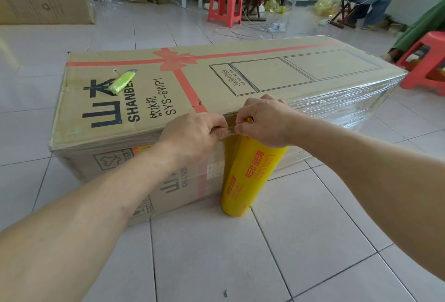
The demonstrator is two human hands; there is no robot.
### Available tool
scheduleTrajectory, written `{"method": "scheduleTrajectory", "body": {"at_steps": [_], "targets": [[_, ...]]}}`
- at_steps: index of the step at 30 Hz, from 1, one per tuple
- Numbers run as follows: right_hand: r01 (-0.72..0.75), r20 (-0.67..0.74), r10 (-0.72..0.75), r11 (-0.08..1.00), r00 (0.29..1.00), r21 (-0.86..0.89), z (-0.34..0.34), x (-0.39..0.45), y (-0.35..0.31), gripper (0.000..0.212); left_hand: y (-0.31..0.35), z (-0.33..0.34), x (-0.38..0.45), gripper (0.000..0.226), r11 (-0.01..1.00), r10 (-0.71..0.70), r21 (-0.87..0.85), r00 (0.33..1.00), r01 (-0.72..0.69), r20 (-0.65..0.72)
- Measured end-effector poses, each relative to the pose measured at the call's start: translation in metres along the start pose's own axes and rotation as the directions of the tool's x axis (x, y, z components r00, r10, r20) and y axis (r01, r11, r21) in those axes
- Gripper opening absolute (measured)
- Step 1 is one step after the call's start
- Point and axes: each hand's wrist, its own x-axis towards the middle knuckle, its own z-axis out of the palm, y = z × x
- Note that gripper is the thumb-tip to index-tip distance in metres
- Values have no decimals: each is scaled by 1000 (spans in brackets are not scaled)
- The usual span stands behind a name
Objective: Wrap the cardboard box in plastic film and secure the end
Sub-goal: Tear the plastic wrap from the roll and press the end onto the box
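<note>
Pale glossy floor tiles [216,253] carry a long cardboard box [216,77] lying flat, its far end already under shiny, wrinkled film [337,106]. A smooth yellow roll [250,176] stands upright against the near side. At the near top edge, the left hand [192,137] and right hand [265,123] each pinch a thin clear strip between them. Such stretchy film may tear unevenly or cling to itself if pulled askew. A green cutter [121,82] lies near the box's left end.

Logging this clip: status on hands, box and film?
Left hand and right hand pinch film at roll top. Box wrapped at right end only. Green knife lies on box, clear of the hands.
</note>
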Motion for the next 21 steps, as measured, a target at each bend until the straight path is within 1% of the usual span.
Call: {"method": "scheduleTrajectory", "body": {"at_steps": [6, 8, 10, 12, 13, 14, 16, 18, 19, 21], "targets": [[27, 28, -27, 999, 999, 17, -2, 2, 4, 14, -1, -1, -2, 23, 1000, 14, 1, 1000, -14, -13], [11, 18, -11, 1000, 1000, 14, -5, 0, 15, 15, -4, -5, -3, 21, 998, -12, -55, 999, 9, -53], [-18, 11, 17, 998, 1000, 56, -11, -4, 32, 17, -4, -9, -2, 20, 994, -33, -105, 997, 26, -68], [29, 35, -33, 995, 999, 101, -13, -8, 37, 16, -1, -11, -3, 19, 991, -48, -125, 998, 42, -48], [65, 41, -70, 991, 997, 113, -13, -9, 37, 11, 3, -11, -3, 20, 990, -49, -136, 998, 43, -42], [96, 39, -101, 990, 994, 105, -13, -10, 36, 8, 5, -10, -2, 25, 987, -45, -156, 998, 38, -39], [146, 20, -146, 989, 989, -8, -14, -9, 33, 16, 3, -7, -3, 39, 973, -17, -232, 999, 6, -48], [178, 19, -177, 964, 984, -196, -17, -7, 29, 26, -4, -3, -9, 43, 965, 14, -261, 997, -35, -81], [191, 27, -191, 940, 981, -284, -18, -7, 28, 30, -6, -1, -13, 38, 966, 36, -250, 991, -68, -130], [232, 42, -235, 881, 971, -412, -12, -7, 24, 35, -10, 6, -23, 20, 974, 54, -203, 968, -105, -244]]}}
